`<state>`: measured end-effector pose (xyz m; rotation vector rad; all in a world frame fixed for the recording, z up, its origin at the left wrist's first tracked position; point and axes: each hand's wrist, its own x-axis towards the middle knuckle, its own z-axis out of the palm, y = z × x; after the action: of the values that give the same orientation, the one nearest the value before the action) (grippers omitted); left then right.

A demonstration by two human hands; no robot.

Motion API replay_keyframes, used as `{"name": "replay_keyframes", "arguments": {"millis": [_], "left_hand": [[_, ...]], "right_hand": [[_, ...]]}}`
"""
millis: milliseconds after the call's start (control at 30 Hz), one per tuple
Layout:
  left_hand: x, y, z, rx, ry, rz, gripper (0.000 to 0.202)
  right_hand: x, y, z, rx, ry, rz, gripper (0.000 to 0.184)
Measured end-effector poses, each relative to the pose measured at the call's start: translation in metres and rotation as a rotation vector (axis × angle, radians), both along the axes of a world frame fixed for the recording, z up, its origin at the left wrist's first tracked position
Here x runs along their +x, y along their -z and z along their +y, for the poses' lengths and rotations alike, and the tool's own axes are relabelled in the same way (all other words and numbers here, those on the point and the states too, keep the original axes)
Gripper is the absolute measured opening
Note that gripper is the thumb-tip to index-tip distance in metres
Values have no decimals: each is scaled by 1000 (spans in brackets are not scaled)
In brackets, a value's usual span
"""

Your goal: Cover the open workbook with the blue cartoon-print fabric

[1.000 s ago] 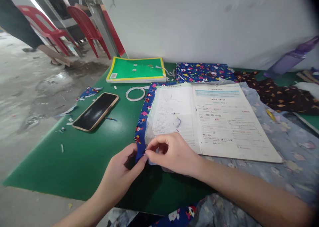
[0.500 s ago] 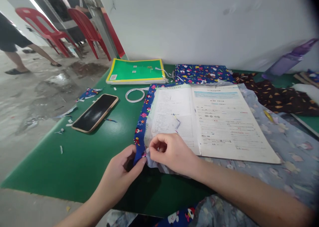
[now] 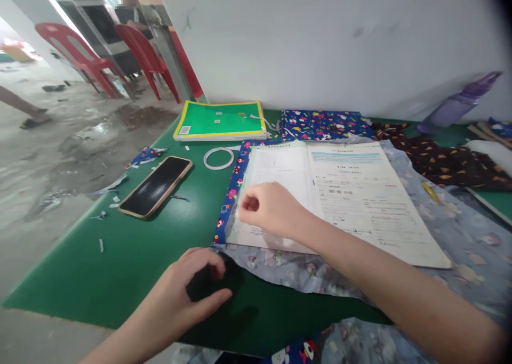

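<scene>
An open workbook [image 3: 376, 209] with printed pages lies on a sheet of patterned fabric [image 3: 480, 231], pale underside up. Along the workbook's left edge the fabric is folded over into a blue strip [image 3: 231, 194] with cartoon figures. My right hand [image 3: 268, 207] is over the lower left page, its thumb and fingers curled together; what they pinch, if anything, is hidden. My left hand [image 3: 192, 281] hovers above the table just below the fold's lower corner, thumb and fingers apart, holding nothing.
On the green table [image 3: 152, 268] are a phone [image 3: 157, 187], a roll of tape [image 3: 218, 158], a green book [image 3: 222, 120], a blue patterned cloth-covered item [image 3: 324, 124], brown cloth [image 3: 444, 161], a purple bottle [image 3: 456, 105] and scraps. Red chairs [image 3: 148, 60] and a seated person [image 3: 130, 12] are beyond.
My left hand has let go of the folded fabric edge and opened, moving down. My right hand has risen over the page. The fabric's lower edge now lies flatter. A walking person has moved left.
</scene>
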<state>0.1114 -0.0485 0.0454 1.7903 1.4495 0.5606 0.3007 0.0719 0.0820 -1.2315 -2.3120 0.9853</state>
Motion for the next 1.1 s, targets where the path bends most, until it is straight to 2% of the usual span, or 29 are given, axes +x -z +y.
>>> {"name": "replay_keyframes", "arguments": {"millis": [67, 133, 233, 300, 367, 433, 533, 667, 833, 967, 1100], "left_hand": [[-7, 6, 0, 143, 26, 131, 18], [-12, 12, 0, 288, -16, 249, 22], [-18, 17, -1, 395, -68, 343, 13], [-22, 18, 0, 403, -49, 366, 35], [-24, 17, 3, 408, 18, 386, 54], [-26, 16, 6, 421, 130, 403, 60], [-29, 16, 12, 437, 301, 407, 59], [-33, 16, 15, 468, 422, 435, 52], [-36, 17, 13, 621, 475, 489, 39], [-35, 17, 11, 778, 462, 511, 32], [-33, 14, 11, 829, 495, 534, 28]], "right_hand": [[-10, -1, 7, 3, -60, 46, 9], [-21, 0, 13, 17, -131, 86, 11], [-35, 4, 19, 109, -261, 116, 17], [-39, 5, 21, 212, -304, 90, 31], [-37, 5, 20, 293, -288, 45, 38], [-30, 5, 17, 336, -279, 24, 39], [-14, 9, 9, 365, -382, -14, 36], [4, 29, -5, 455, -544, -121, 43], [13, 49, -17, 535, -597, -236, 53], [13, 52, -20, 567, -593, -289, 53], [9, 53, -22, 558, -563, -288, 54]]}}
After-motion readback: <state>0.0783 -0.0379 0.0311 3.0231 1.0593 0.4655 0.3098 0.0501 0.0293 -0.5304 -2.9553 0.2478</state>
